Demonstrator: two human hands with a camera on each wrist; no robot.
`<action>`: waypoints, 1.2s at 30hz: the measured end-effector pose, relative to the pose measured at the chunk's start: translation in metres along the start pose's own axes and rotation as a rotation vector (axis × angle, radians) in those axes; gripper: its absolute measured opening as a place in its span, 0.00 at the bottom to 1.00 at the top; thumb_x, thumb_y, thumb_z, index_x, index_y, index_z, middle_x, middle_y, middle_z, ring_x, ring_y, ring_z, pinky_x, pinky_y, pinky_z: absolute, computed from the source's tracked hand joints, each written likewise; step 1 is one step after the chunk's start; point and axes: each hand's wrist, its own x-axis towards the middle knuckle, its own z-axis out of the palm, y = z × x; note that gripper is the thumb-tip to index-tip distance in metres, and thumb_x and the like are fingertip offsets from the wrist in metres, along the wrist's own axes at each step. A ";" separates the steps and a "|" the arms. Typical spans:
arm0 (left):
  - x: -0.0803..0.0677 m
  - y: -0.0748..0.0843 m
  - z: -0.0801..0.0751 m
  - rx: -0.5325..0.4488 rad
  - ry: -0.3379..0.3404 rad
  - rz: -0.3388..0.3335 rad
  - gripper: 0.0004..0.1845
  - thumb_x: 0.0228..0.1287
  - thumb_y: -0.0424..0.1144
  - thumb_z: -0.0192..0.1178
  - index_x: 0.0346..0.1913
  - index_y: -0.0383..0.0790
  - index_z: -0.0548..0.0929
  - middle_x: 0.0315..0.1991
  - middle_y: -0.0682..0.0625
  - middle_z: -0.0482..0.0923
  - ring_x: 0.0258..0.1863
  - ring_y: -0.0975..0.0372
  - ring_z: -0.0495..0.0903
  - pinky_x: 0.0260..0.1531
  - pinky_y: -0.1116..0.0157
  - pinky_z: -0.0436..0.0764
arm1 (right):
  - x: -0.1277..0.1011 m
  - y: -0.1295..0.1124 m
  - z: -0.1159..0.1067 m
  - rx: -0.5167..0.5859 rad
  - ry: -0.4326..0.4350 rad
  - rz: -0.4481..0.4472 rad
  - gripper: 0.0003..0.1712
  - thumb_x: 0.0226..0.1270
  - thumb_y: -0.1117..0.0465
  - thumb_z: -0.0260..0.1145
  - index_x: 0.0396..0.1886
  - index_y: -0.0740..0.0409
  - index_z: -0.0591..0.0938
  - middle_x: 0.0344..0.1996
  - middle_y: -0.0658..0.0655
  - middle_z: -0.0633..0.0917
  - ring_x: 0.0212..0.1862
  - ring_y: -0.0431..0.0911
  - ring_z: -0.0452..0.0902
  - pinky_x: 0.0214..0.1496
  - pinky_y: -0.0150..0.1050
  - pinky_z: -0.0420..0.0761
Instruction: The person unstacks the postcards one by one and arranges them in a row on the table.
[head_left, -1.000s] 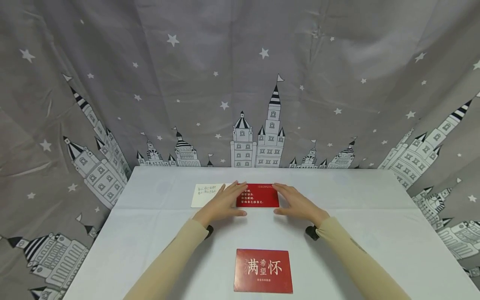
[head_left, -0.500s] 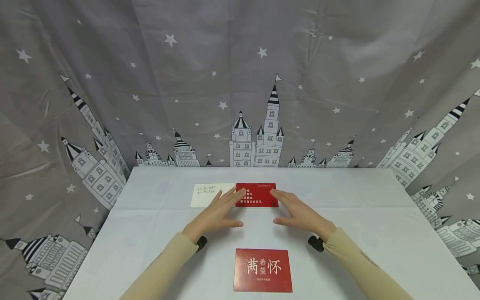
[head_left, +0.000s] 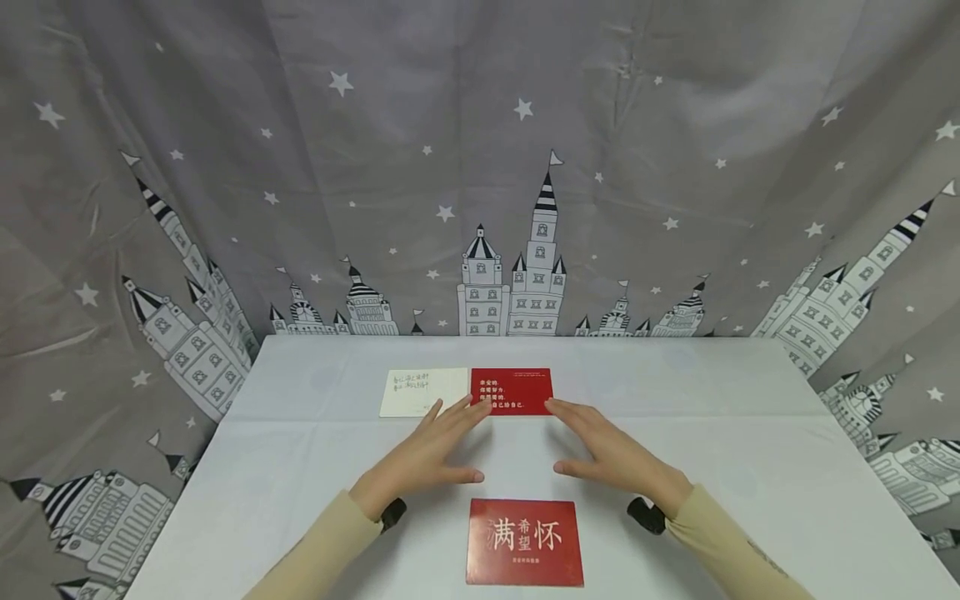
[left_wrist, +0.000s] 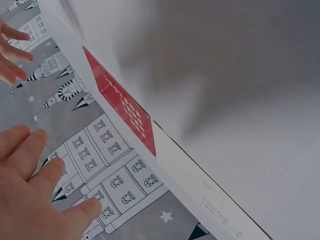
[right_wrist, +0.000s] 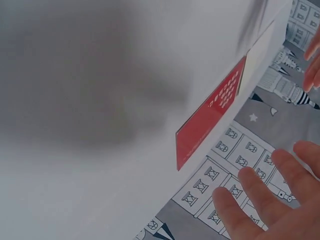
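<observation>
My left hand (head_left: 423,454) hovers over the white table with fingers spread and holds nothing. Its fingertips overlap the lower left of a red card (head_left: 512,387) in the head view. Opposite it, my right hand (head_left: 617,450) is also held in the air, fingers extended, near that card's lower right corner. Left of the red card and right against it lies a cream card (head_left: 422,388) with handwritten lines. Closer to me, between the forearms, a second red card (head_left: 524,543) with large white characters lies flat. Both wrist views show the spread fingers apart from the cards.
The table (head_left: 720,500) has a white cover. Behind it hangs a grey curtain (head_left: 375,183) printed with stars and castles. Each wrist carries a black strap-like device, the left one (head_left: 392,514) and the right one (head_left: 647,515).
Both hands have drawn back toward me, off most of the far red card, and moved slightly apart. The cards lie where they were.
</observation>
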 end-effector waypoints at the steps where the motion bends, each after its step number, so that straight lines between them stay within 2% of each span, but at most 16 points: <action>1: -0.002 0.001 0.001 -0.004 -0.001 -0.001 0.49 0.55 0.54 0.68 0.75 0.42 0.55 0.73 0.45 0.56 0.73 0.49 0.48 0.69 0.44 0.40 | -0.002 -0.001 0.001 0.001 -0.001 0.005 0.48 0.58 0.51 0.71 0.74 0.55 0.59 0.71 0.56 0.62 0.69 0.53 0.57 0.66 0.52 0.64; 5: -0.008 0.006 0.002 -0.027 -0.003 0.006 0.49 0.54 0.54 0.68 0.75 0.41 0.56 0.73 0.45 0.56 0.73 0.51 0.48 0.69 0.45 0.39 | -0.011 -0.007 0.003 0.009 -0.006 0.022 0.48 0.58 0.50 0.72 0.74 0.53 0.59 0.71 0.55 0.61 0.70 0.52 0.56 0.67 0.51 0.65; 10: -0.014 0.011 0.003 -0.006 0.001 0.026 0.49 0.55 0.54 0.68 0.74 0.40 0.55 0.72 0.45 0.56 0.73 0.50 0.48 0.69 0.45 0.39 | -0.020 -0.012 0.005 0.005 -0.013 0.033 0.49 0.58 0.51 0.72 0.75 0.50 0.58 0.71 0.55 0.61 0.70 0.52 0.56 0.66 0.51 0.65; 13: -0.019 0.013 0.002 0.009 0.010 0.025 0.49 0.54 0.54 0.68 0.74 0.39 0.56 0.72 0.45 0.57 0.73 0.50 0.48 0.68 0.44 0.39 | -0.024 -0.015 0.006 -0.005 -0.013 0.027 0.49 0.58 0.50 0.72 0.75 0.51 0.57 0.71 0.55 0.61 0.70 0.52 0.56 0.65 0.52 0.66; 19: -0.029 0.016 0.005 -0.024 0.009 0.011 0.49 0.54 0.52 0.69 0.74 0.39 0.57 0.73 0.47 0.56 0.73 0.51 0.48 0.68 0.44 0.40 | -0.033 -0.019 0.008 0.004 -0.004 0.017 0.49 0.57 0.49 0.72 0.75 0.52 0.58 0.71 0.54 0.60 0.69 0.51 0.57 0.65 0.51 0.67; 27: -0.039 0.023 0.016 -0.065 -0.039 0.005 0.48 0.54 0.52 0.69 0.74 0.40 0.58 0.73 0.48 0.56 0.73 0.50 0.49 0.68 0.42 0.43 | -0.045 -0.024 0.014 -0.008 -0.019 0.032 0.49 0.57 0.49 0.72 0.75 0.51 0.59 0.70 0.54 0.61 0.68 0.52 0.59 0.61 0.51 0.72; 32: -0.045 0.028 0.025 -0.099 -0.096 -0.016 0.47 0.53 0.53 0.69 0.73 0.43 0.59 0.73 0.50 0.56 0.72 0.51 0.50 0.68 0.43 0.45 | -0.055 -0.024 0.021 -0.002 -0.011 0.010 0.49 0.57 0.48 0.72 0.74 0.51 0.59 0.70 0.54 0.62 0.67 0.51 0.60 0.60 0.49 0.74; 36: -0.051 0.031 0.035 -0.101 -0.130 -0.002 0.48 0.53 0.55 0.68 0.73 0.43 0.59 0.73 0.49 0.55 0.72 0.50 0.51 0.66 0.41 0.49 | -0.062 -0.026 0.028 0.026 -0.049 0.041 0.50 0.55 0.44 0.72 0.74 0.51 0.60 0.70 0.54 0.62 0.67 0.51 0.60 0.58 0.48 0.75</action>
